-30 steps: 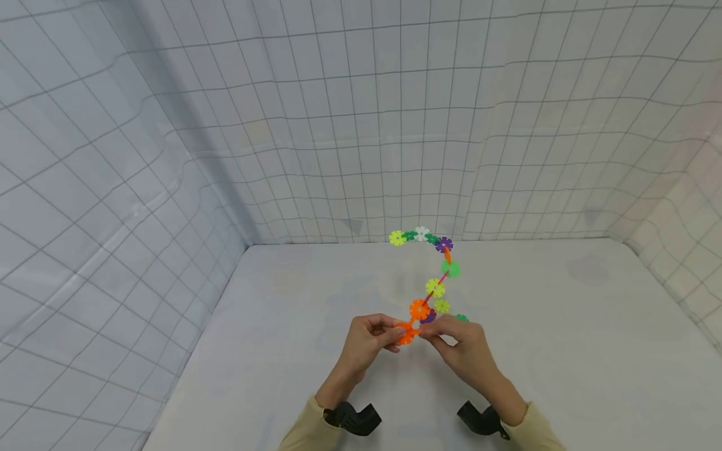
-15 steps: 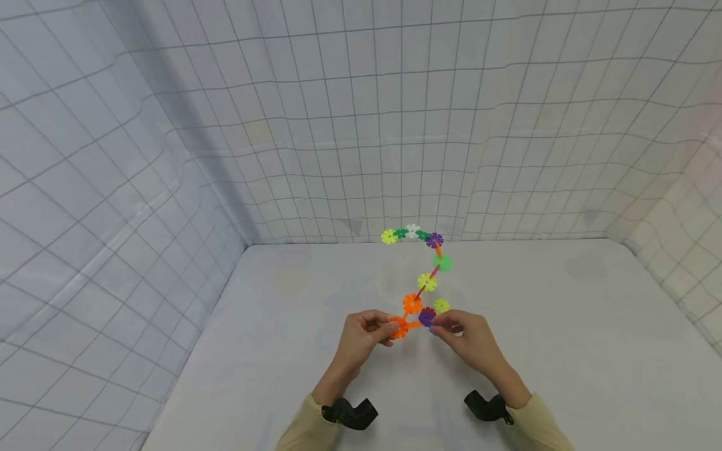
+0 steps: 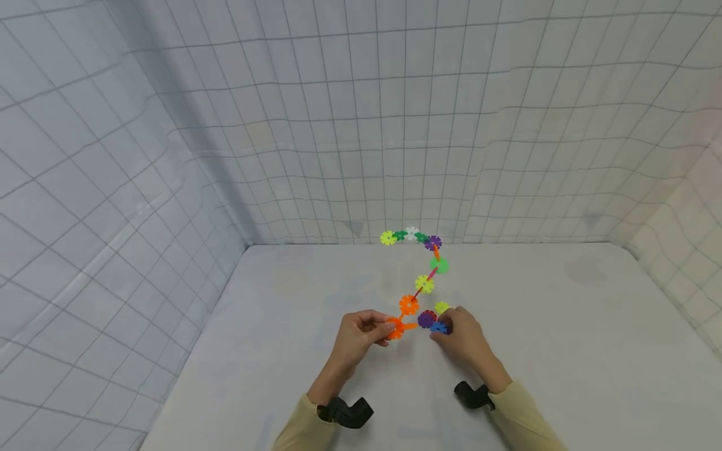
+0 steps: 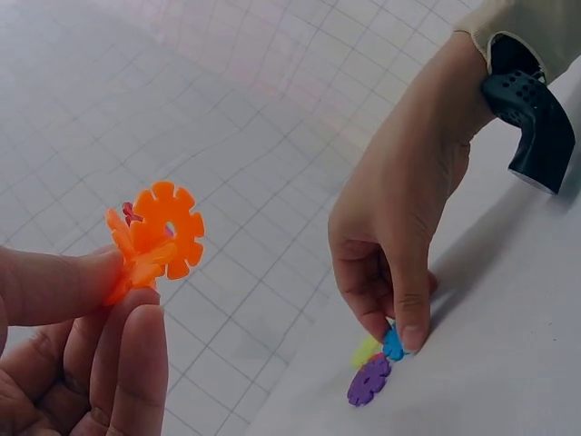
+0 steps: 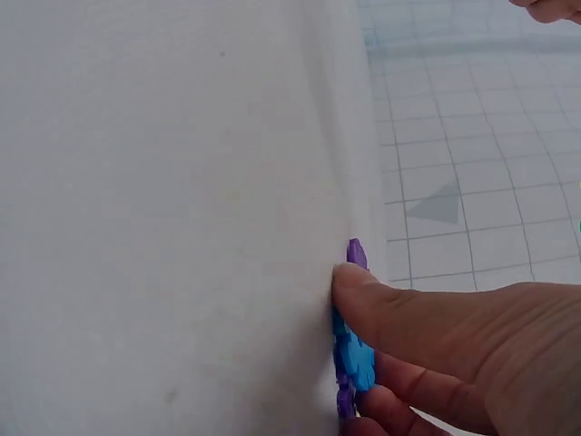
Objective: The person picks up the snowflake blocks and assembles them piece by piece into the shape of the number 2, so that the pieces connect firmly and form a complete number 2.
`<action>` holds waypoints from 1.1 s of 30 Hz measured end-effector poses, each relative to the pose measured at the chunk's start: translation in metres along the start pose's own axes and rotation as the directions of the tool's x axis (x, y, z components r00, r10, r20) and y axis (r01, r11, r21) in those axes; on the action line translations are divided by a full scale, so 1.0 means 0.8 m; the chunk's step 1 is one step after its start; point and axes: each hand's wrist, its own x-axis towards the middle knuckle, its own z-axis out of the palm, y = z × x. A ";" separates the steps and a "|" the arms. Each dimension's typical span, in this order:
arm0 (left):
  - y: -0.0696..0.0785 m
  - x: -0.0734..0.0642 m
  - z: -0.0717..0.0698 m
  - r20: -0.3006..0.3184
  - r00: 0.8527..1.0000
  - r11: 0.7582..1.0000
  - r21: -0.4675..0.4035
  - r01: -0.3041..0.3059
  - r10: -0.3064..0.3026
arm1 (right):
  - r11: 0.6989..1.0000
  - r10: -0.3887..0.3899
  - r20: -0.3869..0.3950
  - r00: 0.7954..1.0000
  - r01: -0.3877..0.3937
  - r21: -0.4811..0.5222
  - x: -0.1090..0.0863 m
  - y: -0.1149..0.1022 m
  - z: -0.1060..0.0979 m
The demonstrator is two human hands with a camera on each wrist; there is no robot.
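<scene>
My left hand (image 3: 355, 338) pinches an orange snowflake disc (image 3: 396, 329) between thumb and fingers, at the near end of a chain of interlocking plastic discs. From there the chain curves up and away through an orange disc (image 3: 408, 305), a yellow one (image 3: 425, 284), a green one (image 3: 440, 265) and a purple one (image 3: 433, 243). My right hand (image 3: 467, 341) is down at a small group of discs on the table, thumb and fingers on a blue snowflake disc (image 4: 392, 344). Beside it lie a purple disc (image 4: 369, 381) and a yellow-green disc (image 3: 442, 307); the fingers partly hide the group.
The white table (image 3: 271, 351) extends to both sides of the hands. Behind it rises a white cloth wall with a grid (image 3: 361, 125), and another stands on the left (image 3: 84, 219). The chain's far yellow end (image 3: 388, 238) appears in front of the back wall.
My right hand has left the orange piece at the chain's near end and come to the blue disc. My left hand and the chain have shifted slightly left.
</scene>
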 end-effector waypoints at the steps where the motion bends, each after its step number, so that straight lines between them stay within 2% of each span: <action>1: 0.000 0.000 0.000 0.000 1.000 1.000 -0.001 0.004 -0.004 | 1.000 0.012 0.000 1.000 -0.012 0.019 -0.001 0.002 -0.001; 4: 0.000 0.000 -0.001 -0.004 1.000 1.000 0.001 0.021 -0.021 | 0.998 0.020 -0.010 1.000 -0.019 0.064 -0.005 0.006 -0.005; 11: 0.001 0.001 -0.004 0.014 0.999 0.999 0.026 0.034 -0.034 | 0.992 -0.029 -0.072 0.997 0.038 0.120 -0.017 0.020 -0.015; 14: 0.002 0.001 -0.005 0.016 0.999 0.999 0.031 0.039 -0.039 | 0.978 -0.051 -0.049 0.997 0.060 0.200 -0.022 0.017 -0.024; 15: 0.002 0.001 -0.006 0.017 0.999 0.999 0.031 0.042 -0.042 | 0.965 -0.058 -0.026 0.998 0.063 0.254 -0.024 0.014 -0.028; 17: 0.002 0.001 -0.006 0.020 0.999 0.999 0.027 0.046 -0.047 | 0.916 -0.081 0.028 0.996 0.063 0.396 -0.026 0.006 -0.036; 18: 0.002 0.000 -0.006 0.020 0.999 0.999 0.026 0.048 -0.048 | 0.881 -0.089 0.056 0.994 0.052 0.471 -0.028 0.001 -0.041; 20: 0.002 0.000 -0.007 0.021 0.999 0.999 0.022 0.049 -0.049 | 0.789 -0.101 0.105 0.989 0.015 0.614 -0.031 -0.008 -0.047; 22: 0.001 0.000 -0.007 0.022 0.998 0.998 0.016 0.054 -0.055 | 0.705 -0.106 0.135 0.985 -0.021 0.709 -0.034 -0.017 -0.051; 24: 0.001 0.001 -0.008 0.021 0.998 0.998 0.009 0.062 -0.062 | 0.647 -0.105 0.155 0.982 -0.051 0.761 -0.036 -0.023 -0.054; 25: 0.000 0.001 -0.008 0.021 0.997 0.998 0.004 0.068 -0.068 | 0.627 -0.110 0.163 0.980 -0.059 0.776 -0.037 -0.026 -0.054; 27: 0.000 0.002 -0.008 0.020 0.996 0.997 -0.006 0.082 -0.082 | 0.619 -0.124 0.175 0.977 -0.061 0.783 -0.038 -0.030 -0.054; 30: 0.000 0.002 -0.009 0.022 0.995 0.995 -0.023 0.093 -0.092 | 0.624 -0.131 0.184 0.974 -0.063 0.779 -0.039 -0.035 -0.053; 33: 0.000 0.002 -0.009 0.024 0.995 0.995 -0.030 0.096 -0.095 | 0.620 -0.109 0.185 0.977 -0.078 0.781 -0.040 -0.038 -0.050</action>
